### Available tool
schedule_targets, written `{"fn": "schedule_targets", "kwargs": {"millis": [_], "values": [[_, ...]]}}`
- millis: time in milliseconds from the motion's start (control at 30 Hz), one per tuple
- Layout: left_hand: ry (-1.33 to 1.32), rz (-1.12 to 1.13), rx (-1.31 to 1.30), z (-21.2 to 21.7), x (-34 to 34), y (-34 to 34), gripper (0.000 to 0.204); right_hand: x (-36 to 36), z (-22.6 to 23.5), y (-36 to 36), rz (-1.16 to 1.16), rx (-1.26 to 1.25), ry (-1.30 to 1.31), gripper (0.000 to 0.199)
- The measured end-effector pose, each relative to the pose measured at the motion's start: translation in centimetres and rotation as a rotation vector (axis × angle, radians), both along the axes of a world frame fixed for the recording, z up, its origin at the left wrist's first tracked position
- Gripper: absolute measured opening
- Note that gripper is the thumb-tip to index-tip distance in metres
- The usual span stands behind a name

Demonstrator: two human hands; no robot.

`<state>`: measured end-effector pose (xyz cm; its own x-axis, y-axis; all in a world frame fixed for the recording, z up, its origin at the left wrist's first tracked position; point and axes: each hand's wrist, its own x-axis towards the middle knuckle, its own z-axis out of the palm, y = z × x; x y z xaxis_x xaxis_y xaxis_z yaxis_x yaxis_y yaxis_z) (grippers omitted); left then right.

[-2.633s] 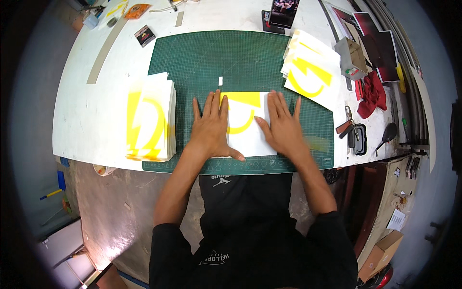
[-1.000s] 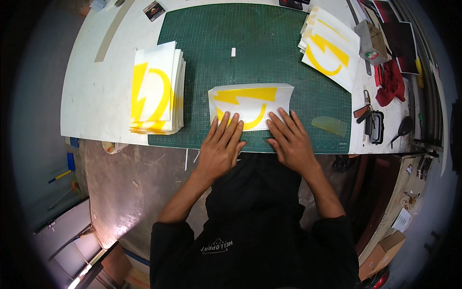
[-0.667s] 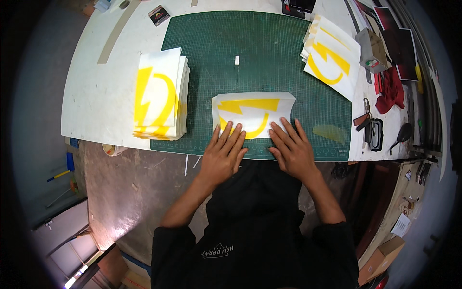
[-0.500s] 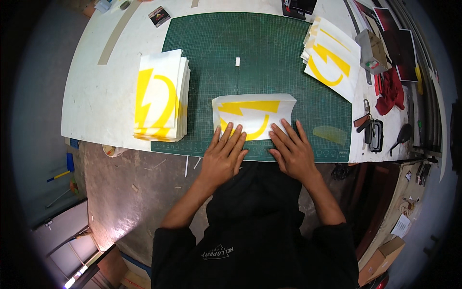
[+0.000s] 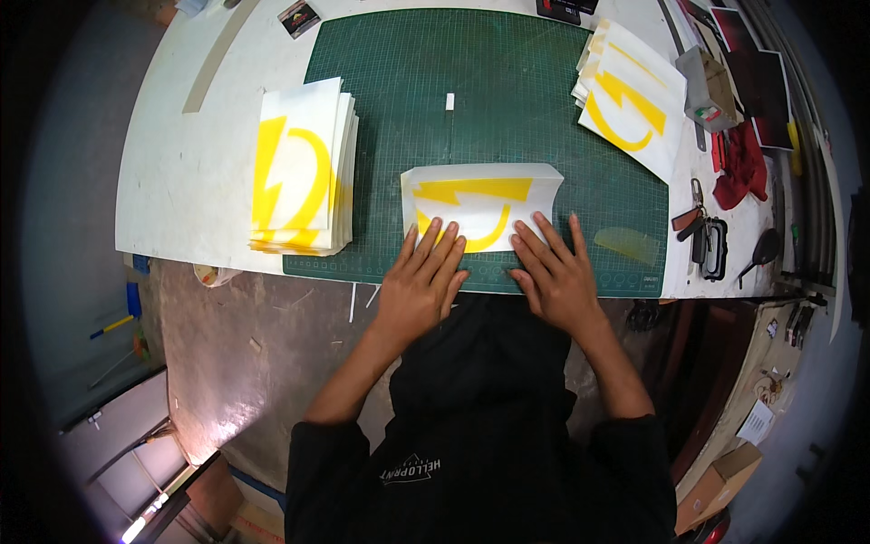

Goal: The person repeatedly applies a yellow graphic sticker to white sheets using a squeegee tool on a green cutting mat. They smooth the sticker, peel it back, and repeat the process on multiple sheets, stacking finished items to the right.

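Note:
A white sheet with a yellow lightning-bolt-and-arc shape [image 5: 480, 201] lies on the green cutting mat [image 5: 507, 100] near its front edge, its far corners slightly curled. My left hand [image 5: 424, 286] lies flat with fingers spread on the sheet's near left part. My right hand [image 5: 553, 276] presses flat on the near right part and the mat. Neither hand grips anything.
A thick stack of the same yellow-printed sheets [image 5: 299, 177] sits left of the mat on the white table [image 5: 181, 172]. A smaller stack [image 5: 630, 104] lies at the mat's far right. A small white piece [image 5: 449, 102], a yellowish scrap [image 5: 627, 245], keys [image 5: 702, 240] and red cloth [image 5: 741, 168] lie around.
My hands have slid back from the middle of the sheet to its near edge, uncovering the yellow shape. The sheet has stayed near the mat's front edge.

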<state>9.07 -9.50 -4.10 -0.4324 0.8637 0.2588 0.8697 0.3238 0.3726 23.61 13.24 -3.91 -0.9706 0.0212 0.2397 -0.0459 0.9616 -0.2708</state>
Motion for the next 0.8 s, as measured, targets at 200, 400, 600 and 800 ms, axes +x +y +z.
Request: {"fn": "schedule_targets", "kwargs": {"millis": [200, 400, 600, 800], "values": [[-0.033, 0.0, -0.047, 0.3, -0.4, -0.8, 0.055, 0.0, 0.7, 0.3, -0.036, -0.031, -0.033, 0.048], [0.037, 0.005, -0.065, 0.5, -1.0, -1.9, 0.053, 0.2, 0.2, 0.7, -0.059, -0.061, -0.021, 0.045], [0.044, 0.01, -0.028, 0.0, -1.0, -1.8, 0.051, 0.2, 0.6, 0.5, -0.067, -0.076, -0.023, 0.044], [0.036, 0.017, -0.02, -0.3, -0.9, -1.9, 0.05, 0.2, 0.5, 0.4, -0.072, -0.069, -0.021, 0.042]]}}
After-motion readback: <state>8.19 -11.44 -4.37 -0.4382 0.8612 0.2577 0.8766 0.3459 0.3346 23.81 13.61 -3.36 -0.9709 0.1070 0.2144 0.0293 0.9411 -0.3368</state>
